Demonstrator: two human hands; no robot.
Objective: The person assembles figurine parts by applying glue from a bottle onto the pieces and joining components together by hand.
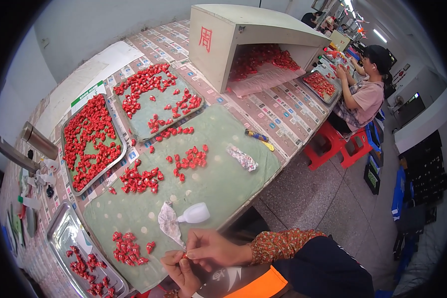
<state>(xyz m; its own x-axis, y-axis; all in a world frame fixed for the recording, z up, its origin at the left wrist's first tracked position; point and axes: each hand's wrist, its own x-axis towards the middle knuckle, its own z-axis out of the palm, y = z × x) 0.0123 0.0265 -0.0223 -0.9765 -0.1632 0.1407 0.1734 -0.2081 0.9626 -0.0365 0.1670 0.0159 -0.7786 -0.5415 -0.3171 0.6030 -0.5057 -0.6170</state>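
Note:
My right hand (214, 248), its wrist in a flowered sleeve, and my left hand (182, 273) meet at the table's near edge. Their fingertips pinch together on a small red piece (185, 256), mostly hidden by the fingers. Just beyond them lie a crumpled white cloth (169, 223) and a translucent squeeze bottle (195, 213) on its side. To the left of my hands, a small group of red pieces (126, 248) rests on the green mat (218, 193). Farther away on the mat are more red piles (140, 179).
Red pieces fill a metal tray (122, 149) at left; another tray (151, 134) stands behind it, and a third (59, 223) at lower left. A pale box (211, 59) stands at the back. A marker (257, 135) lies right. A co-worker (365, 89) sits beyond.

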